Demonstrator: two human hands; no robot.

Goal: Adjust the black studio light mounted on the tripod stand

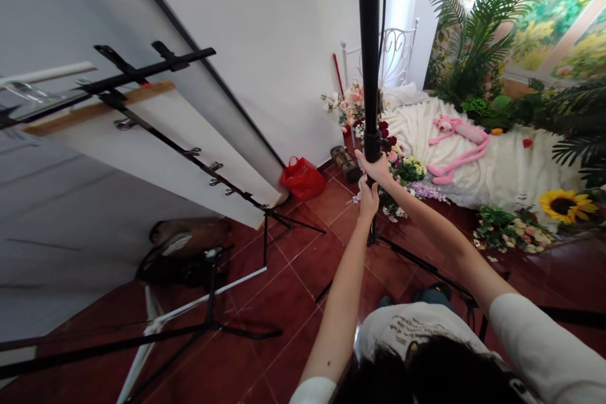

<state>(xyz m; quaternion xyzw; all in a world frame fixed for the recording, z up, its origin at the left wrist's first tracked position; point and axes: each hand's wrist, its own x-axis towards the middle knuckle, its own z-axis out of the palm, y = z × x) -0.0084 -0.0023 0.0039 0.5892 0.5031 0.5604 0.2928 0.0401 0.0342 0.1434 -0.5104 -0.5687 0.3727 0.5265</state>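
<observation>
though shirt print point(420, 327) illegible, hand-held pole point(369, 57)

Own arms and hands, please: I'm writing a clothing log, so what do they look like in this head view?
The left hand and right hand wear no gloves, and no ring, watch or bracelet shows. The left forearm and right forearm are uncovered. The right sleeve is whitish, with no print visible; only the edge of a matching left sleeve shows.
</observation>
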